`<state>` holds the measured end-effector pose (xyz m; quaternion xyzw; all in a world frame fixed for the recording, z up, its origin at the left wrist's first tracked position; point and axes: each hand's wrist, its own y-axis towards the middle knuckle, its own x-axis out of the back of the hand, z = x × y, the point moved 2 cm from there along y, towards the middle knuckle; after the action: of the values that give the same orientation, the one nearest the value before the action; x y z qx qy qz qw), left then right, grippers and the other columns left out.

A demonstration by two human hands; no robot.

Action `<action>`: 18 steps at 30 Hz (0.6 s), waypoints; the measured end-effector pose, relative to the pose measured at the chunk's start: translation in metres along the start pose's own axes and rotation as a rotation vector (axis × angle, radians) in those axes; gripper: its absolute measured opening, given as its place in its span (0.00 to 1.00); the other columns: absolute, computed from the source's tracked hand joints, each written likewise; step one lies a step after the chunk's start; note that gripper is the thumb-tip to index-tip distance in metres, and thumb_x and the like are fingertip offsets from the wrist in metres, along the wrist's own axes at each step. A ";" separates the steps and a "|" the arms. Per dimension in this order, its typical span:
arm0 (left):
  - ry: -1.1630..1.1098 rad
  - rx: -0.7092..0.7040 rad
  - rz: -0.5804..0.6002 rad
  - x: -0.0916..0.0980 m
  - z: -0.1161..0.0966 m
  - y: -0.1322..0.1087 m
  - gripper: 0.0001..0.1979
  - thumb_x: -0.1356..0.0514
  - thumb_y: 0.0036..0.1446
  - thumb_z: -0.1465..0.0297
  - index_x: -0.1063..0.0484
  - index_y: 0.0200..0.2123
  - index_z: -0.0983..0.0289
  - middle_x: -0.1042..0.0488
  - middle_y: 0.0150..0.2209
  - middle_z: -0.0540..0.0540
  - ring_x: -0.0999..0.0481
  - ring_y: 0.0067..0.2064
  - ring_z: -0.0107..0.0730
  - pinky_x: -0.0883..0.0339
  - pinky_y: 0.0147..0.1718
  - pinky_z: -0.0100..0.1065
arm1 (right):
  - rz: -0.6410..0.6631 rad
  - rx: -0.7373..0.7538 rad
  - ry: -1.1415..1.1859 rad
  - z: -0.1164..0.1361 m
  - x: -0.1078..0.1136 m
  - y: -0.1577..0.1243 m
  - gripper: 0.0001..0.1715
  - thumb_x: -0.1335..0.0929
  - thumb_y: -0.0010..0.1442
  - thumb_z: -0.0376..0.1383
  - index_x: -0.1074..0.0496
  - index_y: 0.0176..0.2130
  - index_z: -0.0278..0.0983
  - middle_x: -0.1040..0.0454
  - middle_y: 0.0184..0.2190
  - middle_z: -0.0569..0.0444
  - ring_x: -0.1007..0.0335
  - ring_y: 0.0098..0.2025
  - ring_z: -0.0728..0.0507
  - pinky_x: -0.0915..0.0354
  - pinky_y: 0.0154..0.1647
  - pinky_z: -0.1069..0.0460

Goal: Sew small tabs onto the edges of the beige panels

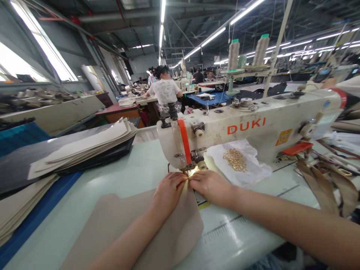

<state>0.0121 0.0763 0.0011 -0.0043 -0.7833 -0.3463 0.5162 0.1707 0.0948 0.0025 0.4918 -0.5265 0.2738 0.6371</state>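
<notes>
Beige panel point(118, 217), smooth, rounded corner, lying on pale green surface point(135, 168). Left hand point(170, 187): fingers curled together, pinching panel's top edge under sewing machine point(216, 131). Right hand point(210, 185): fingers bunched close, tips at same edge; can't tell if gripping.

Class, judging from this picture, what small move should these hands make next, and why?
Probably ease the beige panel slightly toward the needle area of the sewing machine, since the left hand and right hand meet at its far edge, close to that lit spot.
</notes>
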 end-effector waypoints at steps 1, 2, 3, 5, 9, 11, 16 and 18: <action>0.002 -0.005 0.003 0.001 -0.001 0.000 0.09 0.46 0.57 0.75 0.25 0.33 0.63 0.22 0.34 0.54 0.24 0.37 0.34 0.28 0.40 0.36 | -0.001 0.000 -0.005 0.000 0.000 -0.001 0.05 0.36 0.62 0.30 0.31 0.34 0.32 0.27 0.35 0.48 0.33 0.40 0.44 0.37 0.44 0.50; 0.006 -0.009 0.008 0.002 -0.002 0.000 0.10 0.47 0.58 0.75 0.25 0.33 0.63 0.22 0.34 0.54 0.25 0.37 0.34 0.28 0.41 0.36 | -0.008 0.002 -0.009 0.000 -0.001 -0.001 0.05 0.36 0.62 0.30 0.31 0.34 0.32 0.26 0.36 0.48 0.32 0.40 0.44 0.37 0.45 0.50; 0.013 -0.013 0.015 0.003 -0.004 0.000 0.10 0.47 0.58 0.75 0.25 0.33 0.63 0.22 0.34 0.54 0.25 0.38 0.34 0.29 0.41 0.36 | -0.019 0.003 -0.012 0.001 -0.001 -0.003 0.06 0.37 0.63 0.30 0.31 0.35 0.32 0.26 0.37 0.48 0.32 0.41 0.44 0.37 0.46 0.50; 0.023 -0.014 0.039 0.006 -0.007 -0.002 0.10 0.47 0.59 0.74 0.25 0.35 0.62 0.22 0.36 0.54 0.25 0.40 0.34 0.29 0.42 0.37 | -0.047 0.007 -0.011 0.002 0.001 -0.006 0.08 0.38 0.64 0.30 0.30 0.35 0.32 0.26 0.37 0.49 0.32 0.42 0.44 0.37 0.47 0.50; 0.040 0.014 0.054 0.010 -0.010 -0.007 0.11 0.48 0.60 0.72 0.25 0.38 0.63 0.22 0.39 0.55 0.26 0.42 0.35 0.30 0.46 0.38 | -0.047 0.024 0.002 0.006 0.006 -0.010 0.07 0.37 0.63 0.32 0.30 0.35 0.34 0.26 0.36 0.51 0.31 0.41 0.45 0.37 0.46 0.51; 0.051 0.018 0.061 0.011 -0.010 -0.008 0.12 0.49 0.61 0.71 0.26 0.39 0.63 0.22 0.39 0.56 0.26 0.43 0.35 0.31 0.47 0.39 | -0.024 0.038 0.007 0.008 0.008 -0.011 0.06 0.36 0.63 0.32 0.30 0.35 0.34 0.26 0.36 0.51 0.31 0.41 0.45 0.37 0.45 0.52; 0.041 0.012 0.092 0.010 -0.010 -0.008 0.13 0.50 0.61 0.71 0.26 0.40 0.63 0.22 0.41 0.56 0.26 0.44 0.35 0.31 0.48 0.40 | 0.013 0.065 0.039 0.007 0.010 -0.010 0.05 0.36 0.62 0.31 0.30 0.37 0.33 0.25 0.37 0.51 0.32 0.44 0.45 0.38 0.48 0.52; 0.028 0.022 0.097 0.010 -0.009 -0.008 0.13 0.50 0.61 0.70 0.26 0.41 0.63 0.23 0.41 0.56 0.26 0.45 0.35 0.31 0.48 0.40 | 0.012 0.071 0.059 0.007 0.010 -0.010 0.06 0.36 0.63 0.31 0.30 0.37 0.33 0.25 0.38 0.50 0.32 0.45 0.45 0.38 0.49 0.52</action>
<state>0.0122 0.0614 0.0065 -0.0317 -0.7787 -0.3121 0.5433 0.1793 0.0835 0.0086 0.5026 -0.5004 0.3106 0.6329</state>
